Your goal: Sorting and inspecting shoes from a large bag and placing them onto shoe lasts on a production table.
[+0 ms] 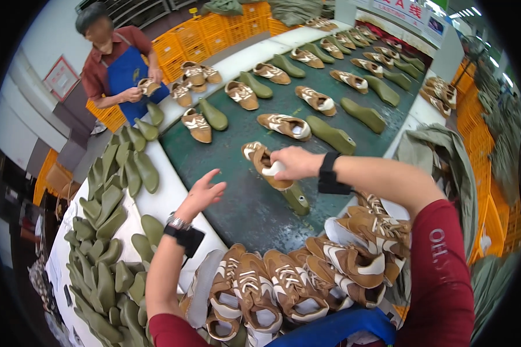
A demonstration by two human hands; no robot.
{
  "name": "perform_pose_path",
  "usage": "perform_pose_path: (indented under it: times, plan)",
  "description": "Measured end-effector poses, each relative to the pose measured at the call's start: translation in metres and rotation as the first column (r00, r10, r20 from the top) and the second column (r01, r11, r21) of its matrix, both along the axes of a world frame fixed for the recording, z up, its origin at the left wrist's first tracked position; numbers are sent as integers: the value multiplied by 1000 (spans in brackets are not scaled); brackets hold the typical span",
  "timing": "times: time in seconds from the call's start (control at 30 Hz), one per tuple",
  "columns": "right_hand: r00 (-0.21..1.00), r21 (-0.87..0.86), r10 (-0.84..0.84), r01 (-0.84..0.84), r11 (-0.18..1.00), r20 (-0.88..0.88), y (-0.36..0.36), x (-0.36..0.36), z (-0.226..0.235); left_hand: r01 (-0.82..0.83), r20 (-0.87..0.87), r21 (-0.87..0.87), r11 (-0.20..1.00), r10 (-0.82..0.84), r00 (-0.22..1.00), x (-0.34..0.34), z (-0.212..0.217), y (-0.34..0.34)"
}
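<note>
My right hand (295,163) grips a brown and white sneaker (259,155) by its pale heel, above the green conveyor surface. Just under the sneaker lies an olive-green shoe last (296,200), partly covered by it. To the left, my left hand (200,195) hovers with fingers spread and nothing in it. Close to my body, a heap of brown and white sneakers (253,283) sits along the near edge. Beyond my right hand, another sneaker (283,125) lies beside a green last (331,134).
Many green lasts (104,277) are piled on the white table at left. Rows of sneakers and lasts stretch across the conveyor (191,173). A co-worker in a blue apron (132,81) holds a shoe at the far left. Orange crates (483,191) stand at right.
</note>
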State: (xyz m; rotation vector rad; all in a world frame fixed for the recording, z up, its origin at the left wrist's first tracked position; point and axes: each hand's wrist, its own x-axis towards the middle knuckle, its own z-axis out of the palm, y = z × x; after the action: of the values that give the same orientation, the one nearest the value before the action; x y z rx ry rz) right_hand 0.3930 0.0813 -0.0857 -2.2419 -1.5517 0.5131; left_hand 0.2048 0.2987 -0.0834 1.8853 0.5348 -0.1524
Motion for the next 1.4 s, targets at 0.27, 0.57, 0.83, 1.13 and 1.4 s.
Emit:
perform_pose_path:
  times: [0.27,0.57,0.83,1.13,1.4]
  plan:
    - [994,-118,50,-39,992,95,106,-34,-100,435,-379,434,789,-278,882,-150,-3,6]
    - [990,-65,122,-127,990,-74,73,-15,-49,376,-512,120,919,-267,817,-204,12,-45]
    - [994,-63,90,-94,994,-65,-110,3,187,186,-294,180,966,-127,947,-256,18,-66]
    - [685,-188,-702,677,712,-195,-535,-85,127,271,-445,546,793,1,896,-240,130,-171]
    - [631,-301,-637,564,769,-443,-536,-203,-121,323,99,639,698,-492,865,-208,154,-332]
